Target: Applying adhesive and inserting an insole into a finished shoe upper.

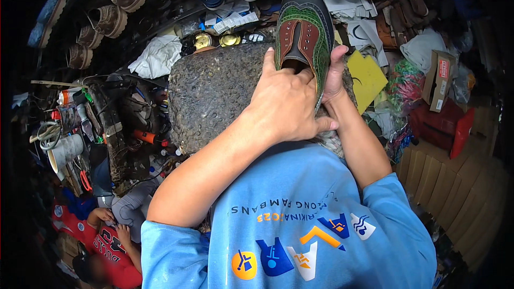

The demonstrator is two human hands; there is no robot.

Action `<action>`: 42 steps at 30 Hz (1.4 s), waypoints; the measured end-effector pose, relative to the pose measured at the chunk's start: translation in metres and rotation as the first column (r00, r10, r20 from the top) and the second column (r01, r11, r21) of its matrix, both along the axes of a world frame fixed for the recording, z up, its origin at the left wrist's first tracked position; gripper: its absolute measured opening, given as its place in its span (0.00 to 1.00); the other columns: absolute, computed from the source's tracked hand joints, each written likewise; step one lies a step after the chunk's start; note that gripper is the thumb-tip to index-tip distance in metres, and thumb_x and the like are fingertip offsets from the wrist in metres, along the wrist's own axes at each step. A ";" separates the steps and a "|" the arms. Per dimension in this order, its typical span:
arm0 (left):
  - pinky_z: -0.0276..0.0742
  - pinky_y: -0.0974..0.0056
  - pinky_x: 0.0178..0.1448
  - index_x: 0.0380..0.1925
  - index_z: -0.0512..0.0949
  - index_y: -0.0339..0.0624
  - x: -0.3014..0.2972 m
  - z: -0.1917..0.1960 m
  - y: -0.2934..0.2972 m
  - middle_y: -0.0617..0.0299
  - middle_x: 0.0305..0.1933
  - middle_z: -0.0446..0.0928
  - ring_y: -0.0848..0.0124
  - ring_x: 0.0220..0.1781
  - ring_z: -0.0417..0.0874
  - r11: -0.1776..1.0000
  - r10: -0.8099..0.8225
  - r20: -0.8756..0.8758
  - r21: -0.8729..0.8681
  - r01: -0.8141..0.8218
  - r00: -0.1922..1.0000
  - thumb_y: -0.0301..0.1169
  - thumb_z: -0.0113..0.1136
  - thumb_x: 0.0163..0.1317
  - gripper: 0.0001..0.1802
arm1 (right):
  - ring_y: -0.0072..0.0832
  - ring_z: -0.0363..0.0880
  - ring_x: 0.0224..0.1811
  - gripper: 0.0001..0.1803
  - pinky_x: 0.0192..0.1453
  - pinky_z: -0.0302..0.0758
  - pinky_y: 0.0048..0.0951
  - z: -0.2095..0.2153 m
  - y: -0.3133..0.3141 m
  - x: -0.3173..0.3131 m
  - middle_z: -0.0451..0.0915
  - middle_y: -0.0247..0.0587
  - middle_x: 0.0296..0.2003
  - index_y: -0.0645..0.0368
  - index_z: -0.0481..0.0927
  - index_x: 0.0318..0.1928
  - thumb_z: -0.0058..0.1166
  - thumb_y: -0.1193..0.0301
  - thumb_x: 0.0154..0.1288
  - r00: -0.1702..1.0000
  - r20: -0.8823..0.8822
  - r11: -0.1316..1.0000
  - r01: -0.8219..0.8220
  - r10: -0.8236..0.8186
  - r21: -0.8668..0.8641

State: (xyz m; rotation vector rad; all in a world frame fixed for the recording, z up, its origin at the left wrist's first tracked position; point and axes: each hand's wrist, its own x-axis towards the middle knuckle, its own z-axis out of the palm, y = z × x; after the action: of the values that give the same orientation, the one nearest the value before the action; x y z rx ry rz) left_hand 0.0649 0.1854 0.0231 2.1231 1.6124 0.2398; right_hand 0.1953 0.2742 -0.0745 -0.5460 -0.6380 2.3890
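A leather wingtip shoe (pixel 309 27) with a black toe, green textured panels and a reddish-brown eyelet section points away from me, with no laces in it. My left hand (pixel 282 99) lies over its opening, some fingers reaching inside and one along its left edge; the thumb sticks out to the right. At the shoe's right side, my right hand (pixel 333 75) supports it with thumb raised; its other fingers are hidden beneath. Under and beside the shoe is a dark, rough, pitted block (pixel 214 96).
Shoes (pixel 110 20) line racks along the far edge. Two round golden tins (pixel 230 39) and crumpled white paper (pixel 158 56) lie beyond the block. Tools (pixel 80 123) clutter the left, where a person in red (pixel 110 243) sits. Yellow sheet (pixel 367 80), shoebox (pixel 439 81) and cardboard (pixel 450 182) are right.
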 end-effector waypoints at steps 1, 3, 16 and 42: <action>0.55 0.27 0.78 0.58 0.80 0.29 0.001 -0.003 -0.005 0.43 0.55 0.84 0.47 0.58 0.85 1.000 -0.007 0.002 0.003 0.006 1.000 0.71 0.60 0.58 0.51 | 0.42 0.79 0.67 0.68 0.72 0.77 0.45 -0.003 0.000 0.000 0.76 0.52 0.67 0.61 0.66 0.75 0.57 0.19 0.47 1.000 0.002 1.000 0.006 -0.007 0.003; 0.50 0.23 0.78 0.63 0.77 0.31 0.000 -0.002 -0.014 0.44 0.61 0.81 0.47 0.61 0.83 0.996 -0.018 -0.010 0.084 0.019 1.000 0.68 0.64 0.56 0.51 | 0.41 0.77 0.69 0.70 0.75 0.75 0.48 -0.007 -0.003 -0.004 0.74 0.50 0.69 0.60 0.65 0.76 0.53 0.16 0.46 0.998 0.056 0.998 -0.012 0.009 0.054; 0.51 0.29 0.79 0.59 0.68 0.25 0.000 0.014 -0.023 0.35 0.50 0.81 0.39 0.65 0.78 0.992 0.094 0.217 -0.101 -0.073 0.972 0.56 0.67 0.64 0.43 | 0.44 0.79 0.66 0.76 0.70 0.80 0.51 -0.003 -0.001 -0.004 0.76 0.51 0.67 0.61 0.65 0.75 0.55 0.14 0.37 0.993 0.107 0.990 0.031 -0.046 0.139; 0.48 0.22 0.77 0.60 0.73 0.25 -0.016 0.027 -0.015 0.39 0.65 0.76 0.45 0.72 0.74 0.991 0.002 -0.035 -0.132 -0.006 0.999 0.70 0.59 0.61 0.52 | 0.41 0.75 0.71 0.74 0.77 0.73 0.46 -0.009 0.002 -0.015 0.72 0.52 0.71 0.62 0.61 0.78 0.54 0.16 0.43 0.997 0.077 0.986 -0.027 0.014 0.164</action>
State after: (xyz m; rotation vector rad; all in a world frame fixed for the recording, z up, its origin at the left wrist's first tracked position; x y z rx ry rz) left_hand 0.0491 0.1705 0.0505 2.0344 1.6060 0.0952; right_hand 0.1804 0.2759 -0.0834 -0.5630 -0.8697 2.3165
